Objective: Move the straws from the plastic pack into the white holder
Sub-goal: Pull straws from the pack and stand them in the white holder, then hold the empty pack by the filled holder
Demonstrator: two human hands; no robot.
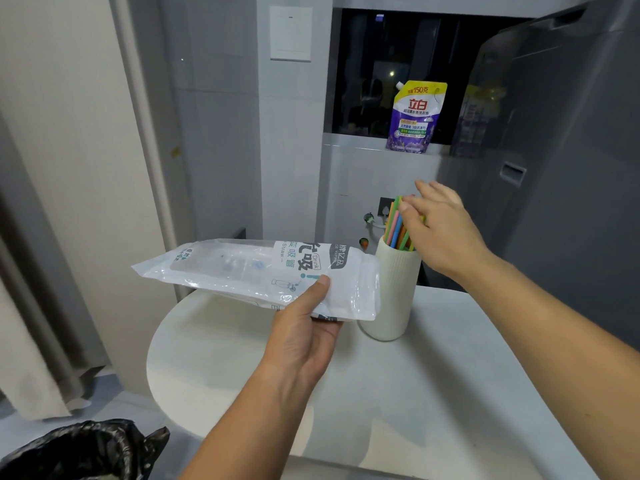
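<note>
My left hand [304, 327] grips the clear plastic pack [242, 271] by its near edge, thumb on top, holding it flat above the white table; the pack looks empty of straws. A ribbed white holder [394, 292] stands upright on the table just right of the pack. Several coloured straws [398, 226] stand in it, leaning. My right hand [440, 226] hovers over the straw tops with fingers spread and relaxed, fingertips touching the upper ends.
The rounded white table [415, 393] ends at the left. A black bin bag [79, 452] sits below at bottom left. A purple detergent pouch [415, 116] stands on the window ledge behind. A grey appliance [571, 168] fills the right side.
</note>
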